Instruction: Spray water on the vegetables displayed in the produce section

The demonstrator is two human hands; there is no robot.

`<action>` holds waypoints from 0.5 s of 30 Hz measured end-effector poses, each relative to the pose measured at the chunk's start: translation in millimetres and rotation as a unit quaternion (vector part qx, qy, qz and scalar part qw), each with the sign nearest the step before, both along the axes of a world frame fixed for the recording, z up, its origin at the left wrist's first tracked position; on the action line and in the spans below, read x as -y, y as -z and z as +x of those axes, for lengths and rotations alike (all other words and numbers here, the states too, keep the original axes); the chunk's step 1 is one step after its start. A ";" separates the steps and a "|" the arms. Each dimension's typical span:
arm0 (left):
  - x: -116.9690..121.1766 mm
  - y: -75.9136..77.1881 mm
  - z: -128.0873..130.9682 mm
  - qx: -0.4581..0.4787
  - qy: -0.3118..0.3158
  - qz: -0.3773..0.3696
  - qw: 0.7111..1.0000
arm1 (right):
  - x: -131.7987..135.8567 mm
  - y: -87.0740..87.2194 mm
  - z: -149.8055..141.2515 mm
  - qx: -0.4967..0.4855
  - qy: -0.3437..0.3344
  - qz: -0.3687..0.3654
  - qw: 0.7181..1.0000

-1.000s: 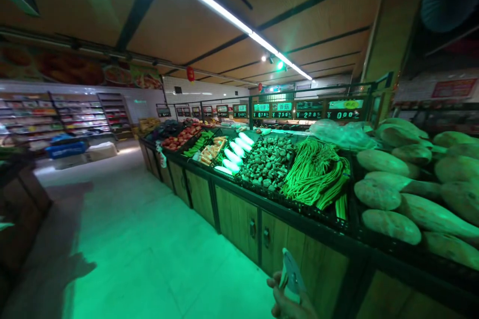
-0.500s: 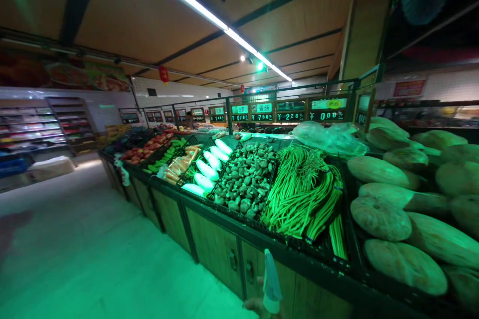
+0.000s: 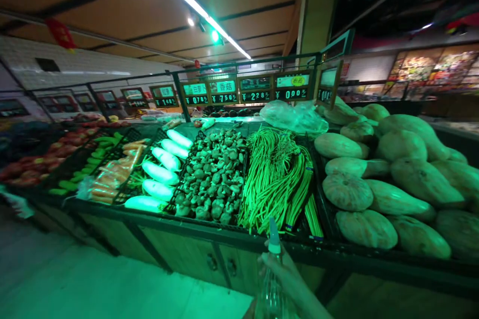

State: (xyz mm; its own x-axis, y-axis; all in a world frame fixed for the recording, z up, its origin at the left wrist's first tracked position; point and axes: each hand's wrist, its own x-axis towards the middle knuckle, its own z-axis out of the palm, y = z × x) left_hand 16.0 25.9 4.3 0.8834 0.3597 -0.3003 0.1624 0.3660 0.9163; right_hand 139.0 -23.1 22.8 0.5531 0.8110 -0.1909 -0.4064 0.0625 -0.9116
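Note:
My right hand is closed round the neck of a clear spray bottle, just under its pale spray head. The bottle is upright in front of the stand's front edge, and its base is cut off by the frame. At the bottom edge, left of the bottle, a small skin-coloured patch shows that may be my left hand; its fingers cannot be made out. Beyond the spray head lie bundled long green beans. Left of them is a crate of mushrooms.
White radishes, bagged carrots, green vegetables and red produce run leftward along the stand. Large pumpkins are heaped right. Plastic bags lie behind the beans, under price signs. Wooden cabinet doors face the floor.
My view has turned right and come closer to the stand. The spray bottle has risen in the frame, and my right hand and forearm now show clearly.

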 end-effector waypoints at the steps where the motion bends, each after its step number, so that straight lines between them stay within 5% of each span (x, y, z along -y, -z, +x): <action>1: -6.5 -2.2 3.6 0.003 0.020 -0.005 1.000 | -3.2 -1.0 5.3 -0.009 0.046 -0.016 0.999; 7: -49.3 -18.5 29.6 0.028 0.122 -0.019 0.992 | -0.2 0.4 37.1 -0.055 0.247 -0.046 0.966; 12: -72.8 -27.7 45.6 0.048 0.177 -0.024 0.983 | 4.2 3.5 53.8 -0.091 0.325 -0.048 0.940; 15: -80.0 -29.4 43.6 0.054 0.190 -0.029 0.980 | -8.8 -6.7 51.5 -0.055 0.316 -0.052 0.946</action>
State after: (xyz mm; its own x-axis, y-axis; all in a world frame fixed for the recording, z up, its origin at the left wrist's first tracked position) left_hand 59.5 105.9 33.7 0.9782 -0.0159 -0.2070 0.1994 0.3506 0.9151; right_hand 190.5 -14.3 29.5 0.8929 0.2995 -0.3363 -0.4110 0.2366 -0.8804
